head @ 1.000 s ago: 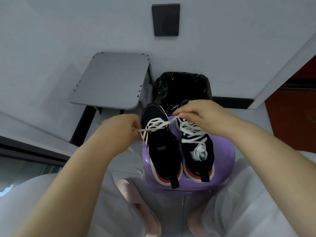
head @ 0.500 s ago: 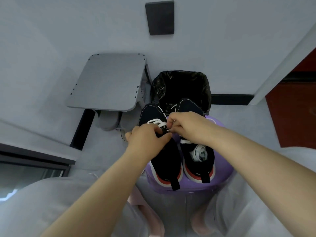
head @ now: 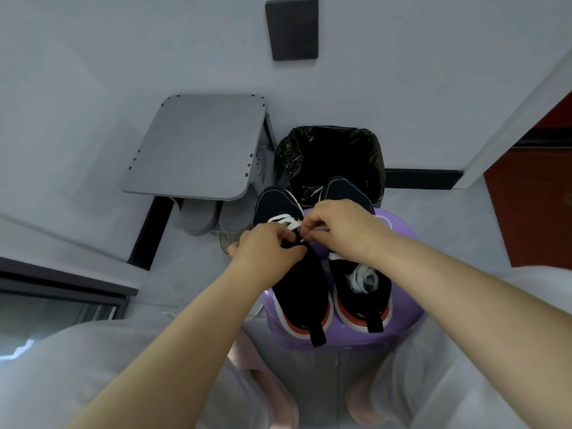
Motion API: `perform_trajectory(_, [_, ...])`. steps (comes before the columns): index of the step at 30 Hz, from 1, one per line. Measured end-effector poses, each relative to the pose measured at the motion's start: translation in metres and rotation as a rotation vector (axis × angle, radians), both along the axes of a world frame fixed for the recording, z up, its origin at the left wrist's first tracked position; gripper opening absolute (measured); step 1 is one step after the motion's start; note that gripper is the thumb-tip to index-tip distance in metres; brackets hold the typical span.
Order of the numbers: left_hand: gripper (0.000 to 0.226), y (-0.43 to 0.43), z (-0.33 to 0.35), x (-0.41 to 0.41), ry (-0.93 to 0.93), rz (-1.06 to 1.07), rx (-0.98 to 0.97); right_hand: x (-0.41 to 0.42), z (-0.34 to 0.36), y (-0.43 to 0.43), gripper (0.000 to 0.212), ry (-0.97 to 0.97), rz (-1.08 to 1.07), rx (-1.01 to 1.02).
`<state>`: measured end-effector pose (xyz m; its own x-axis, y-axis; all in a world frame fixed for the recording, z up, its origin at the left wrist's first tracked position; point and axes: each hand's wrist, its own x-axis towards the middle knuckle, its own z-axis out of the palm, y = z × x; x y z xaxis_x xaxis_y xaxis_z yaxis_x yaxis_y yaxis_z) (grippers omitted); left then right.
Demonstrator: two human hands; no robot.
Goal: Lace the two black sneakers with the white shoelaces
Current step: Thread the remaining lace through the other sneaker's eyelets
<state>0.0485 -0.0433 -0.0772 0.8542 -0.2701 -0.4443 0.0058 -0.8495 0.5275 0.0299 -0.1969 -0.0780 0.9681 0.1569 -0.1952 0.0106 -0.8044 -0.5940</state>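
- Sitting side by side on a purple stool (head: 402, 320), the left sneaker (head: 297, 280) and right sneaker (head: 346, 188) point their toes away from the person, with the heel tabs nearest (head view, the only one).
- The left hand (head: 266, 252) is curled round the left sneaker's upper by the eyelets, thumb on top and fingers down the outer side.
- The right hand (head: 337, 224) hangs over the right sneaker's forefoot. Its thumb and forefinger pinch the white shoelace (head: 286, 219) just beside the left hand.
- That shoelace crosses the left sneaker's forefoot in a few rows; I cannot tell which eyelet it reaches.
- A bundled lace (head: 363, 278) lies stuffed in the right sneaker's opening.
- Beyond the stool stands a bin (head: 331, 153) lined with a black bag, and a grey tabletop (head: 201, 147) is to its left.
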Motion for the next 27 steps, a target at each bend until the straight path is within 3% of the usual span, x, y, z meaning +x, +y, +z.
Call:
perform_trajectory(6, [0.018,-0.002,0.000,-0.002,-0.022,0.011,-0.043,0.001,-0.003,-0.002,0.015,0.036,-0.148,0.247])
perform_trajectory(10, [0.012,-0.004,0.000,-0.002,-0.027,-0.011,-0.047,0.004,-0.003,-0.007,0.018,0.103,-0.169,0.356])
perform_trajectory(14, [0.011,-0.004,0.000,-0.002,-0.025,-0.042,-0.007,0.003,-0.003,-0.005,0.016,0.129,-0.115,0.297])
perform_trajectory(18, [0.029,-0.004,-0.003,-0.004,-0.055,-0.039,0.050,0.001,0.002,0.000,0.003,0.059,-0.067,0.140])
perform_trajectory(22, [0.022,-0.006,-0.003,-0.006,-0.260,-0.122,0.249,-0.004,0.010,0.002,0.023,0.095,-0.018,0.095])
perform_trajectory(27, [0.014,-0.004,0.003,-0.001,-0.300,-0.162,0.281,-0.002,0.009,0.000,0.030,0.154,-0.044,0.149])
